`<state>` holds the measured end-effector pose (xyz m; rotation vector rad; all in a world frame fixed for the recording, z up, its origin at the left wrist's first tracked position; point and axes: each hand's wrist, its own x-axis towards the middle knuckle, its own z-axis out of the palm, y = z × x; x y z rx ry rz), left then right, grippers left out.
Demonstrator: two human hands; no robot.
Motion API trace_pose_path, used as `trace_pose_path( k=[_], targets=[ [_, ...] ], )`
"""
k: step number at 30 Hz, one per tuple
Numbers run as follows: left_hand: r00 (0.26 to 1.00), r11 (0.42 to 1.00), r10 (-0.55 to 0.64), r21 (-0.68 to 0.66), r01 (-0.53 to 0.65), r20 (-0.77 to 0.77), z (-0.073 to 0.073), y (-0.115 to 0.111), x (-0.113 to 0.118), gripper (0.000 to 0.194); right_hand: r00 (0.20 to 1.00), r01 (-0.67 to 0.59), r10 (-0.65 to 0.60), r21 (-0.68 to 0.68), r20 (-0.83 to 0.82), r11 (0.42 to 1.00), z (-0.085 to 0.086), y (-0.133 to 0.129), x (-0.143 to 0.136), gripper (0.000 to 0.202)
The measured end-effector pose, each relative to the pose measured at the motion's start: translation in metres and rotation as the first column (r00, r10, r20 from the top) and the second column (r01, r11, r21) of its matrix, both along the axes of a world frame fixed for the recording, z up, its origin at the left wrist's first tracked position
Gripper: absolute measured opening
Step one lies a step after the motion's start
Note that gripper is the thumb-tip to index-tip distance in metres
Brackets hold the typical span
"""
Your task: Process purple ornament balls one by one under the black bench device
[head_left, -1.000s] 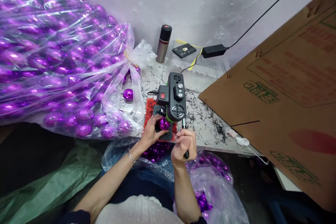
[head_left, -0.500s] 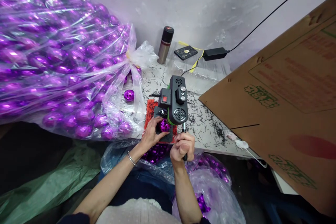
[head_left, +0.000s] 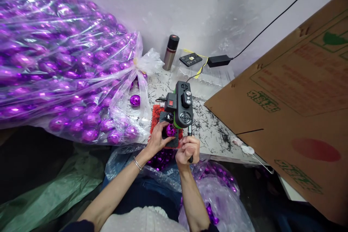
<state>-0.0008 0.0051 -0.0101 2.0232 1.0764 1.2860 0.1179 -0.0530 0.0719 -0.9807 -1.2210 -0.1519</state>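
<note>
My left hand (head_left: 158, 138) has its thumb and fingers closed around a shiny purple faceted ball (head_left: 170, 129). The ball sits on the dark base plate (head_left: 172, 143) of a small black and green bench machine (head_left: 184, 106), under its front end. A red mat (head_left: 156, 116) lies beneath the machine. My right hand (head_left: 187, 150) is wrapped round the black grip of the machine's lever (head_left: 189, 130), at the right of the ball. Where the ball meets the machine is hidden under the head.
A big clear bag (head_left: 67, 65) of purple balls fills the left. One loose ball (head_left: 135, 100) lies by its knot. Behind stand a flask (head_left: 171, 52), a phone (head_left: 190, 59) and a power adapter (head_left: 219, 61). A cardboard box (head_left: 285, 116) takes up the right. Black scraps litter the table.
The view has shifted slightly. Both hands keep their places, the left on the ball and the right on the lever, with no clear movement of either.
</note>
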Motion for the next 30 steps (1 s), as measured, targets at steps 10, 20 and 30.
trace_pose_path(
  k=[10, 20, 30],
  targets=[
    [1.0, 0.997, 0.001, -0.073, -0.001, 0.001, 0.004, 0.002, 0.001, 0.061, 0.997, 0.024, -0.024, -0.004, 0.076, 1.0, -0.008, 0.002, 0.001, 0.037],
    [0.989, 0.99, -0.063, 0.116, 0.079, -0.131, 0.008, -0.038, -0.016, 0.064, 0.998, 0.036, -0.044, -0.15, -0.049, 0.988, 0.074, -0.003, 0.001, 0.04],
    [0.965, 0.973, 0.227, 0.066, -0.22, -0.131, 0.083, 0.029, -0.083, 0.043, 0.999, 0.042, -0.042, -0.139, 0.004, 0.989, 0.046, -0.01, -0.002, 0.041]
  ],
)
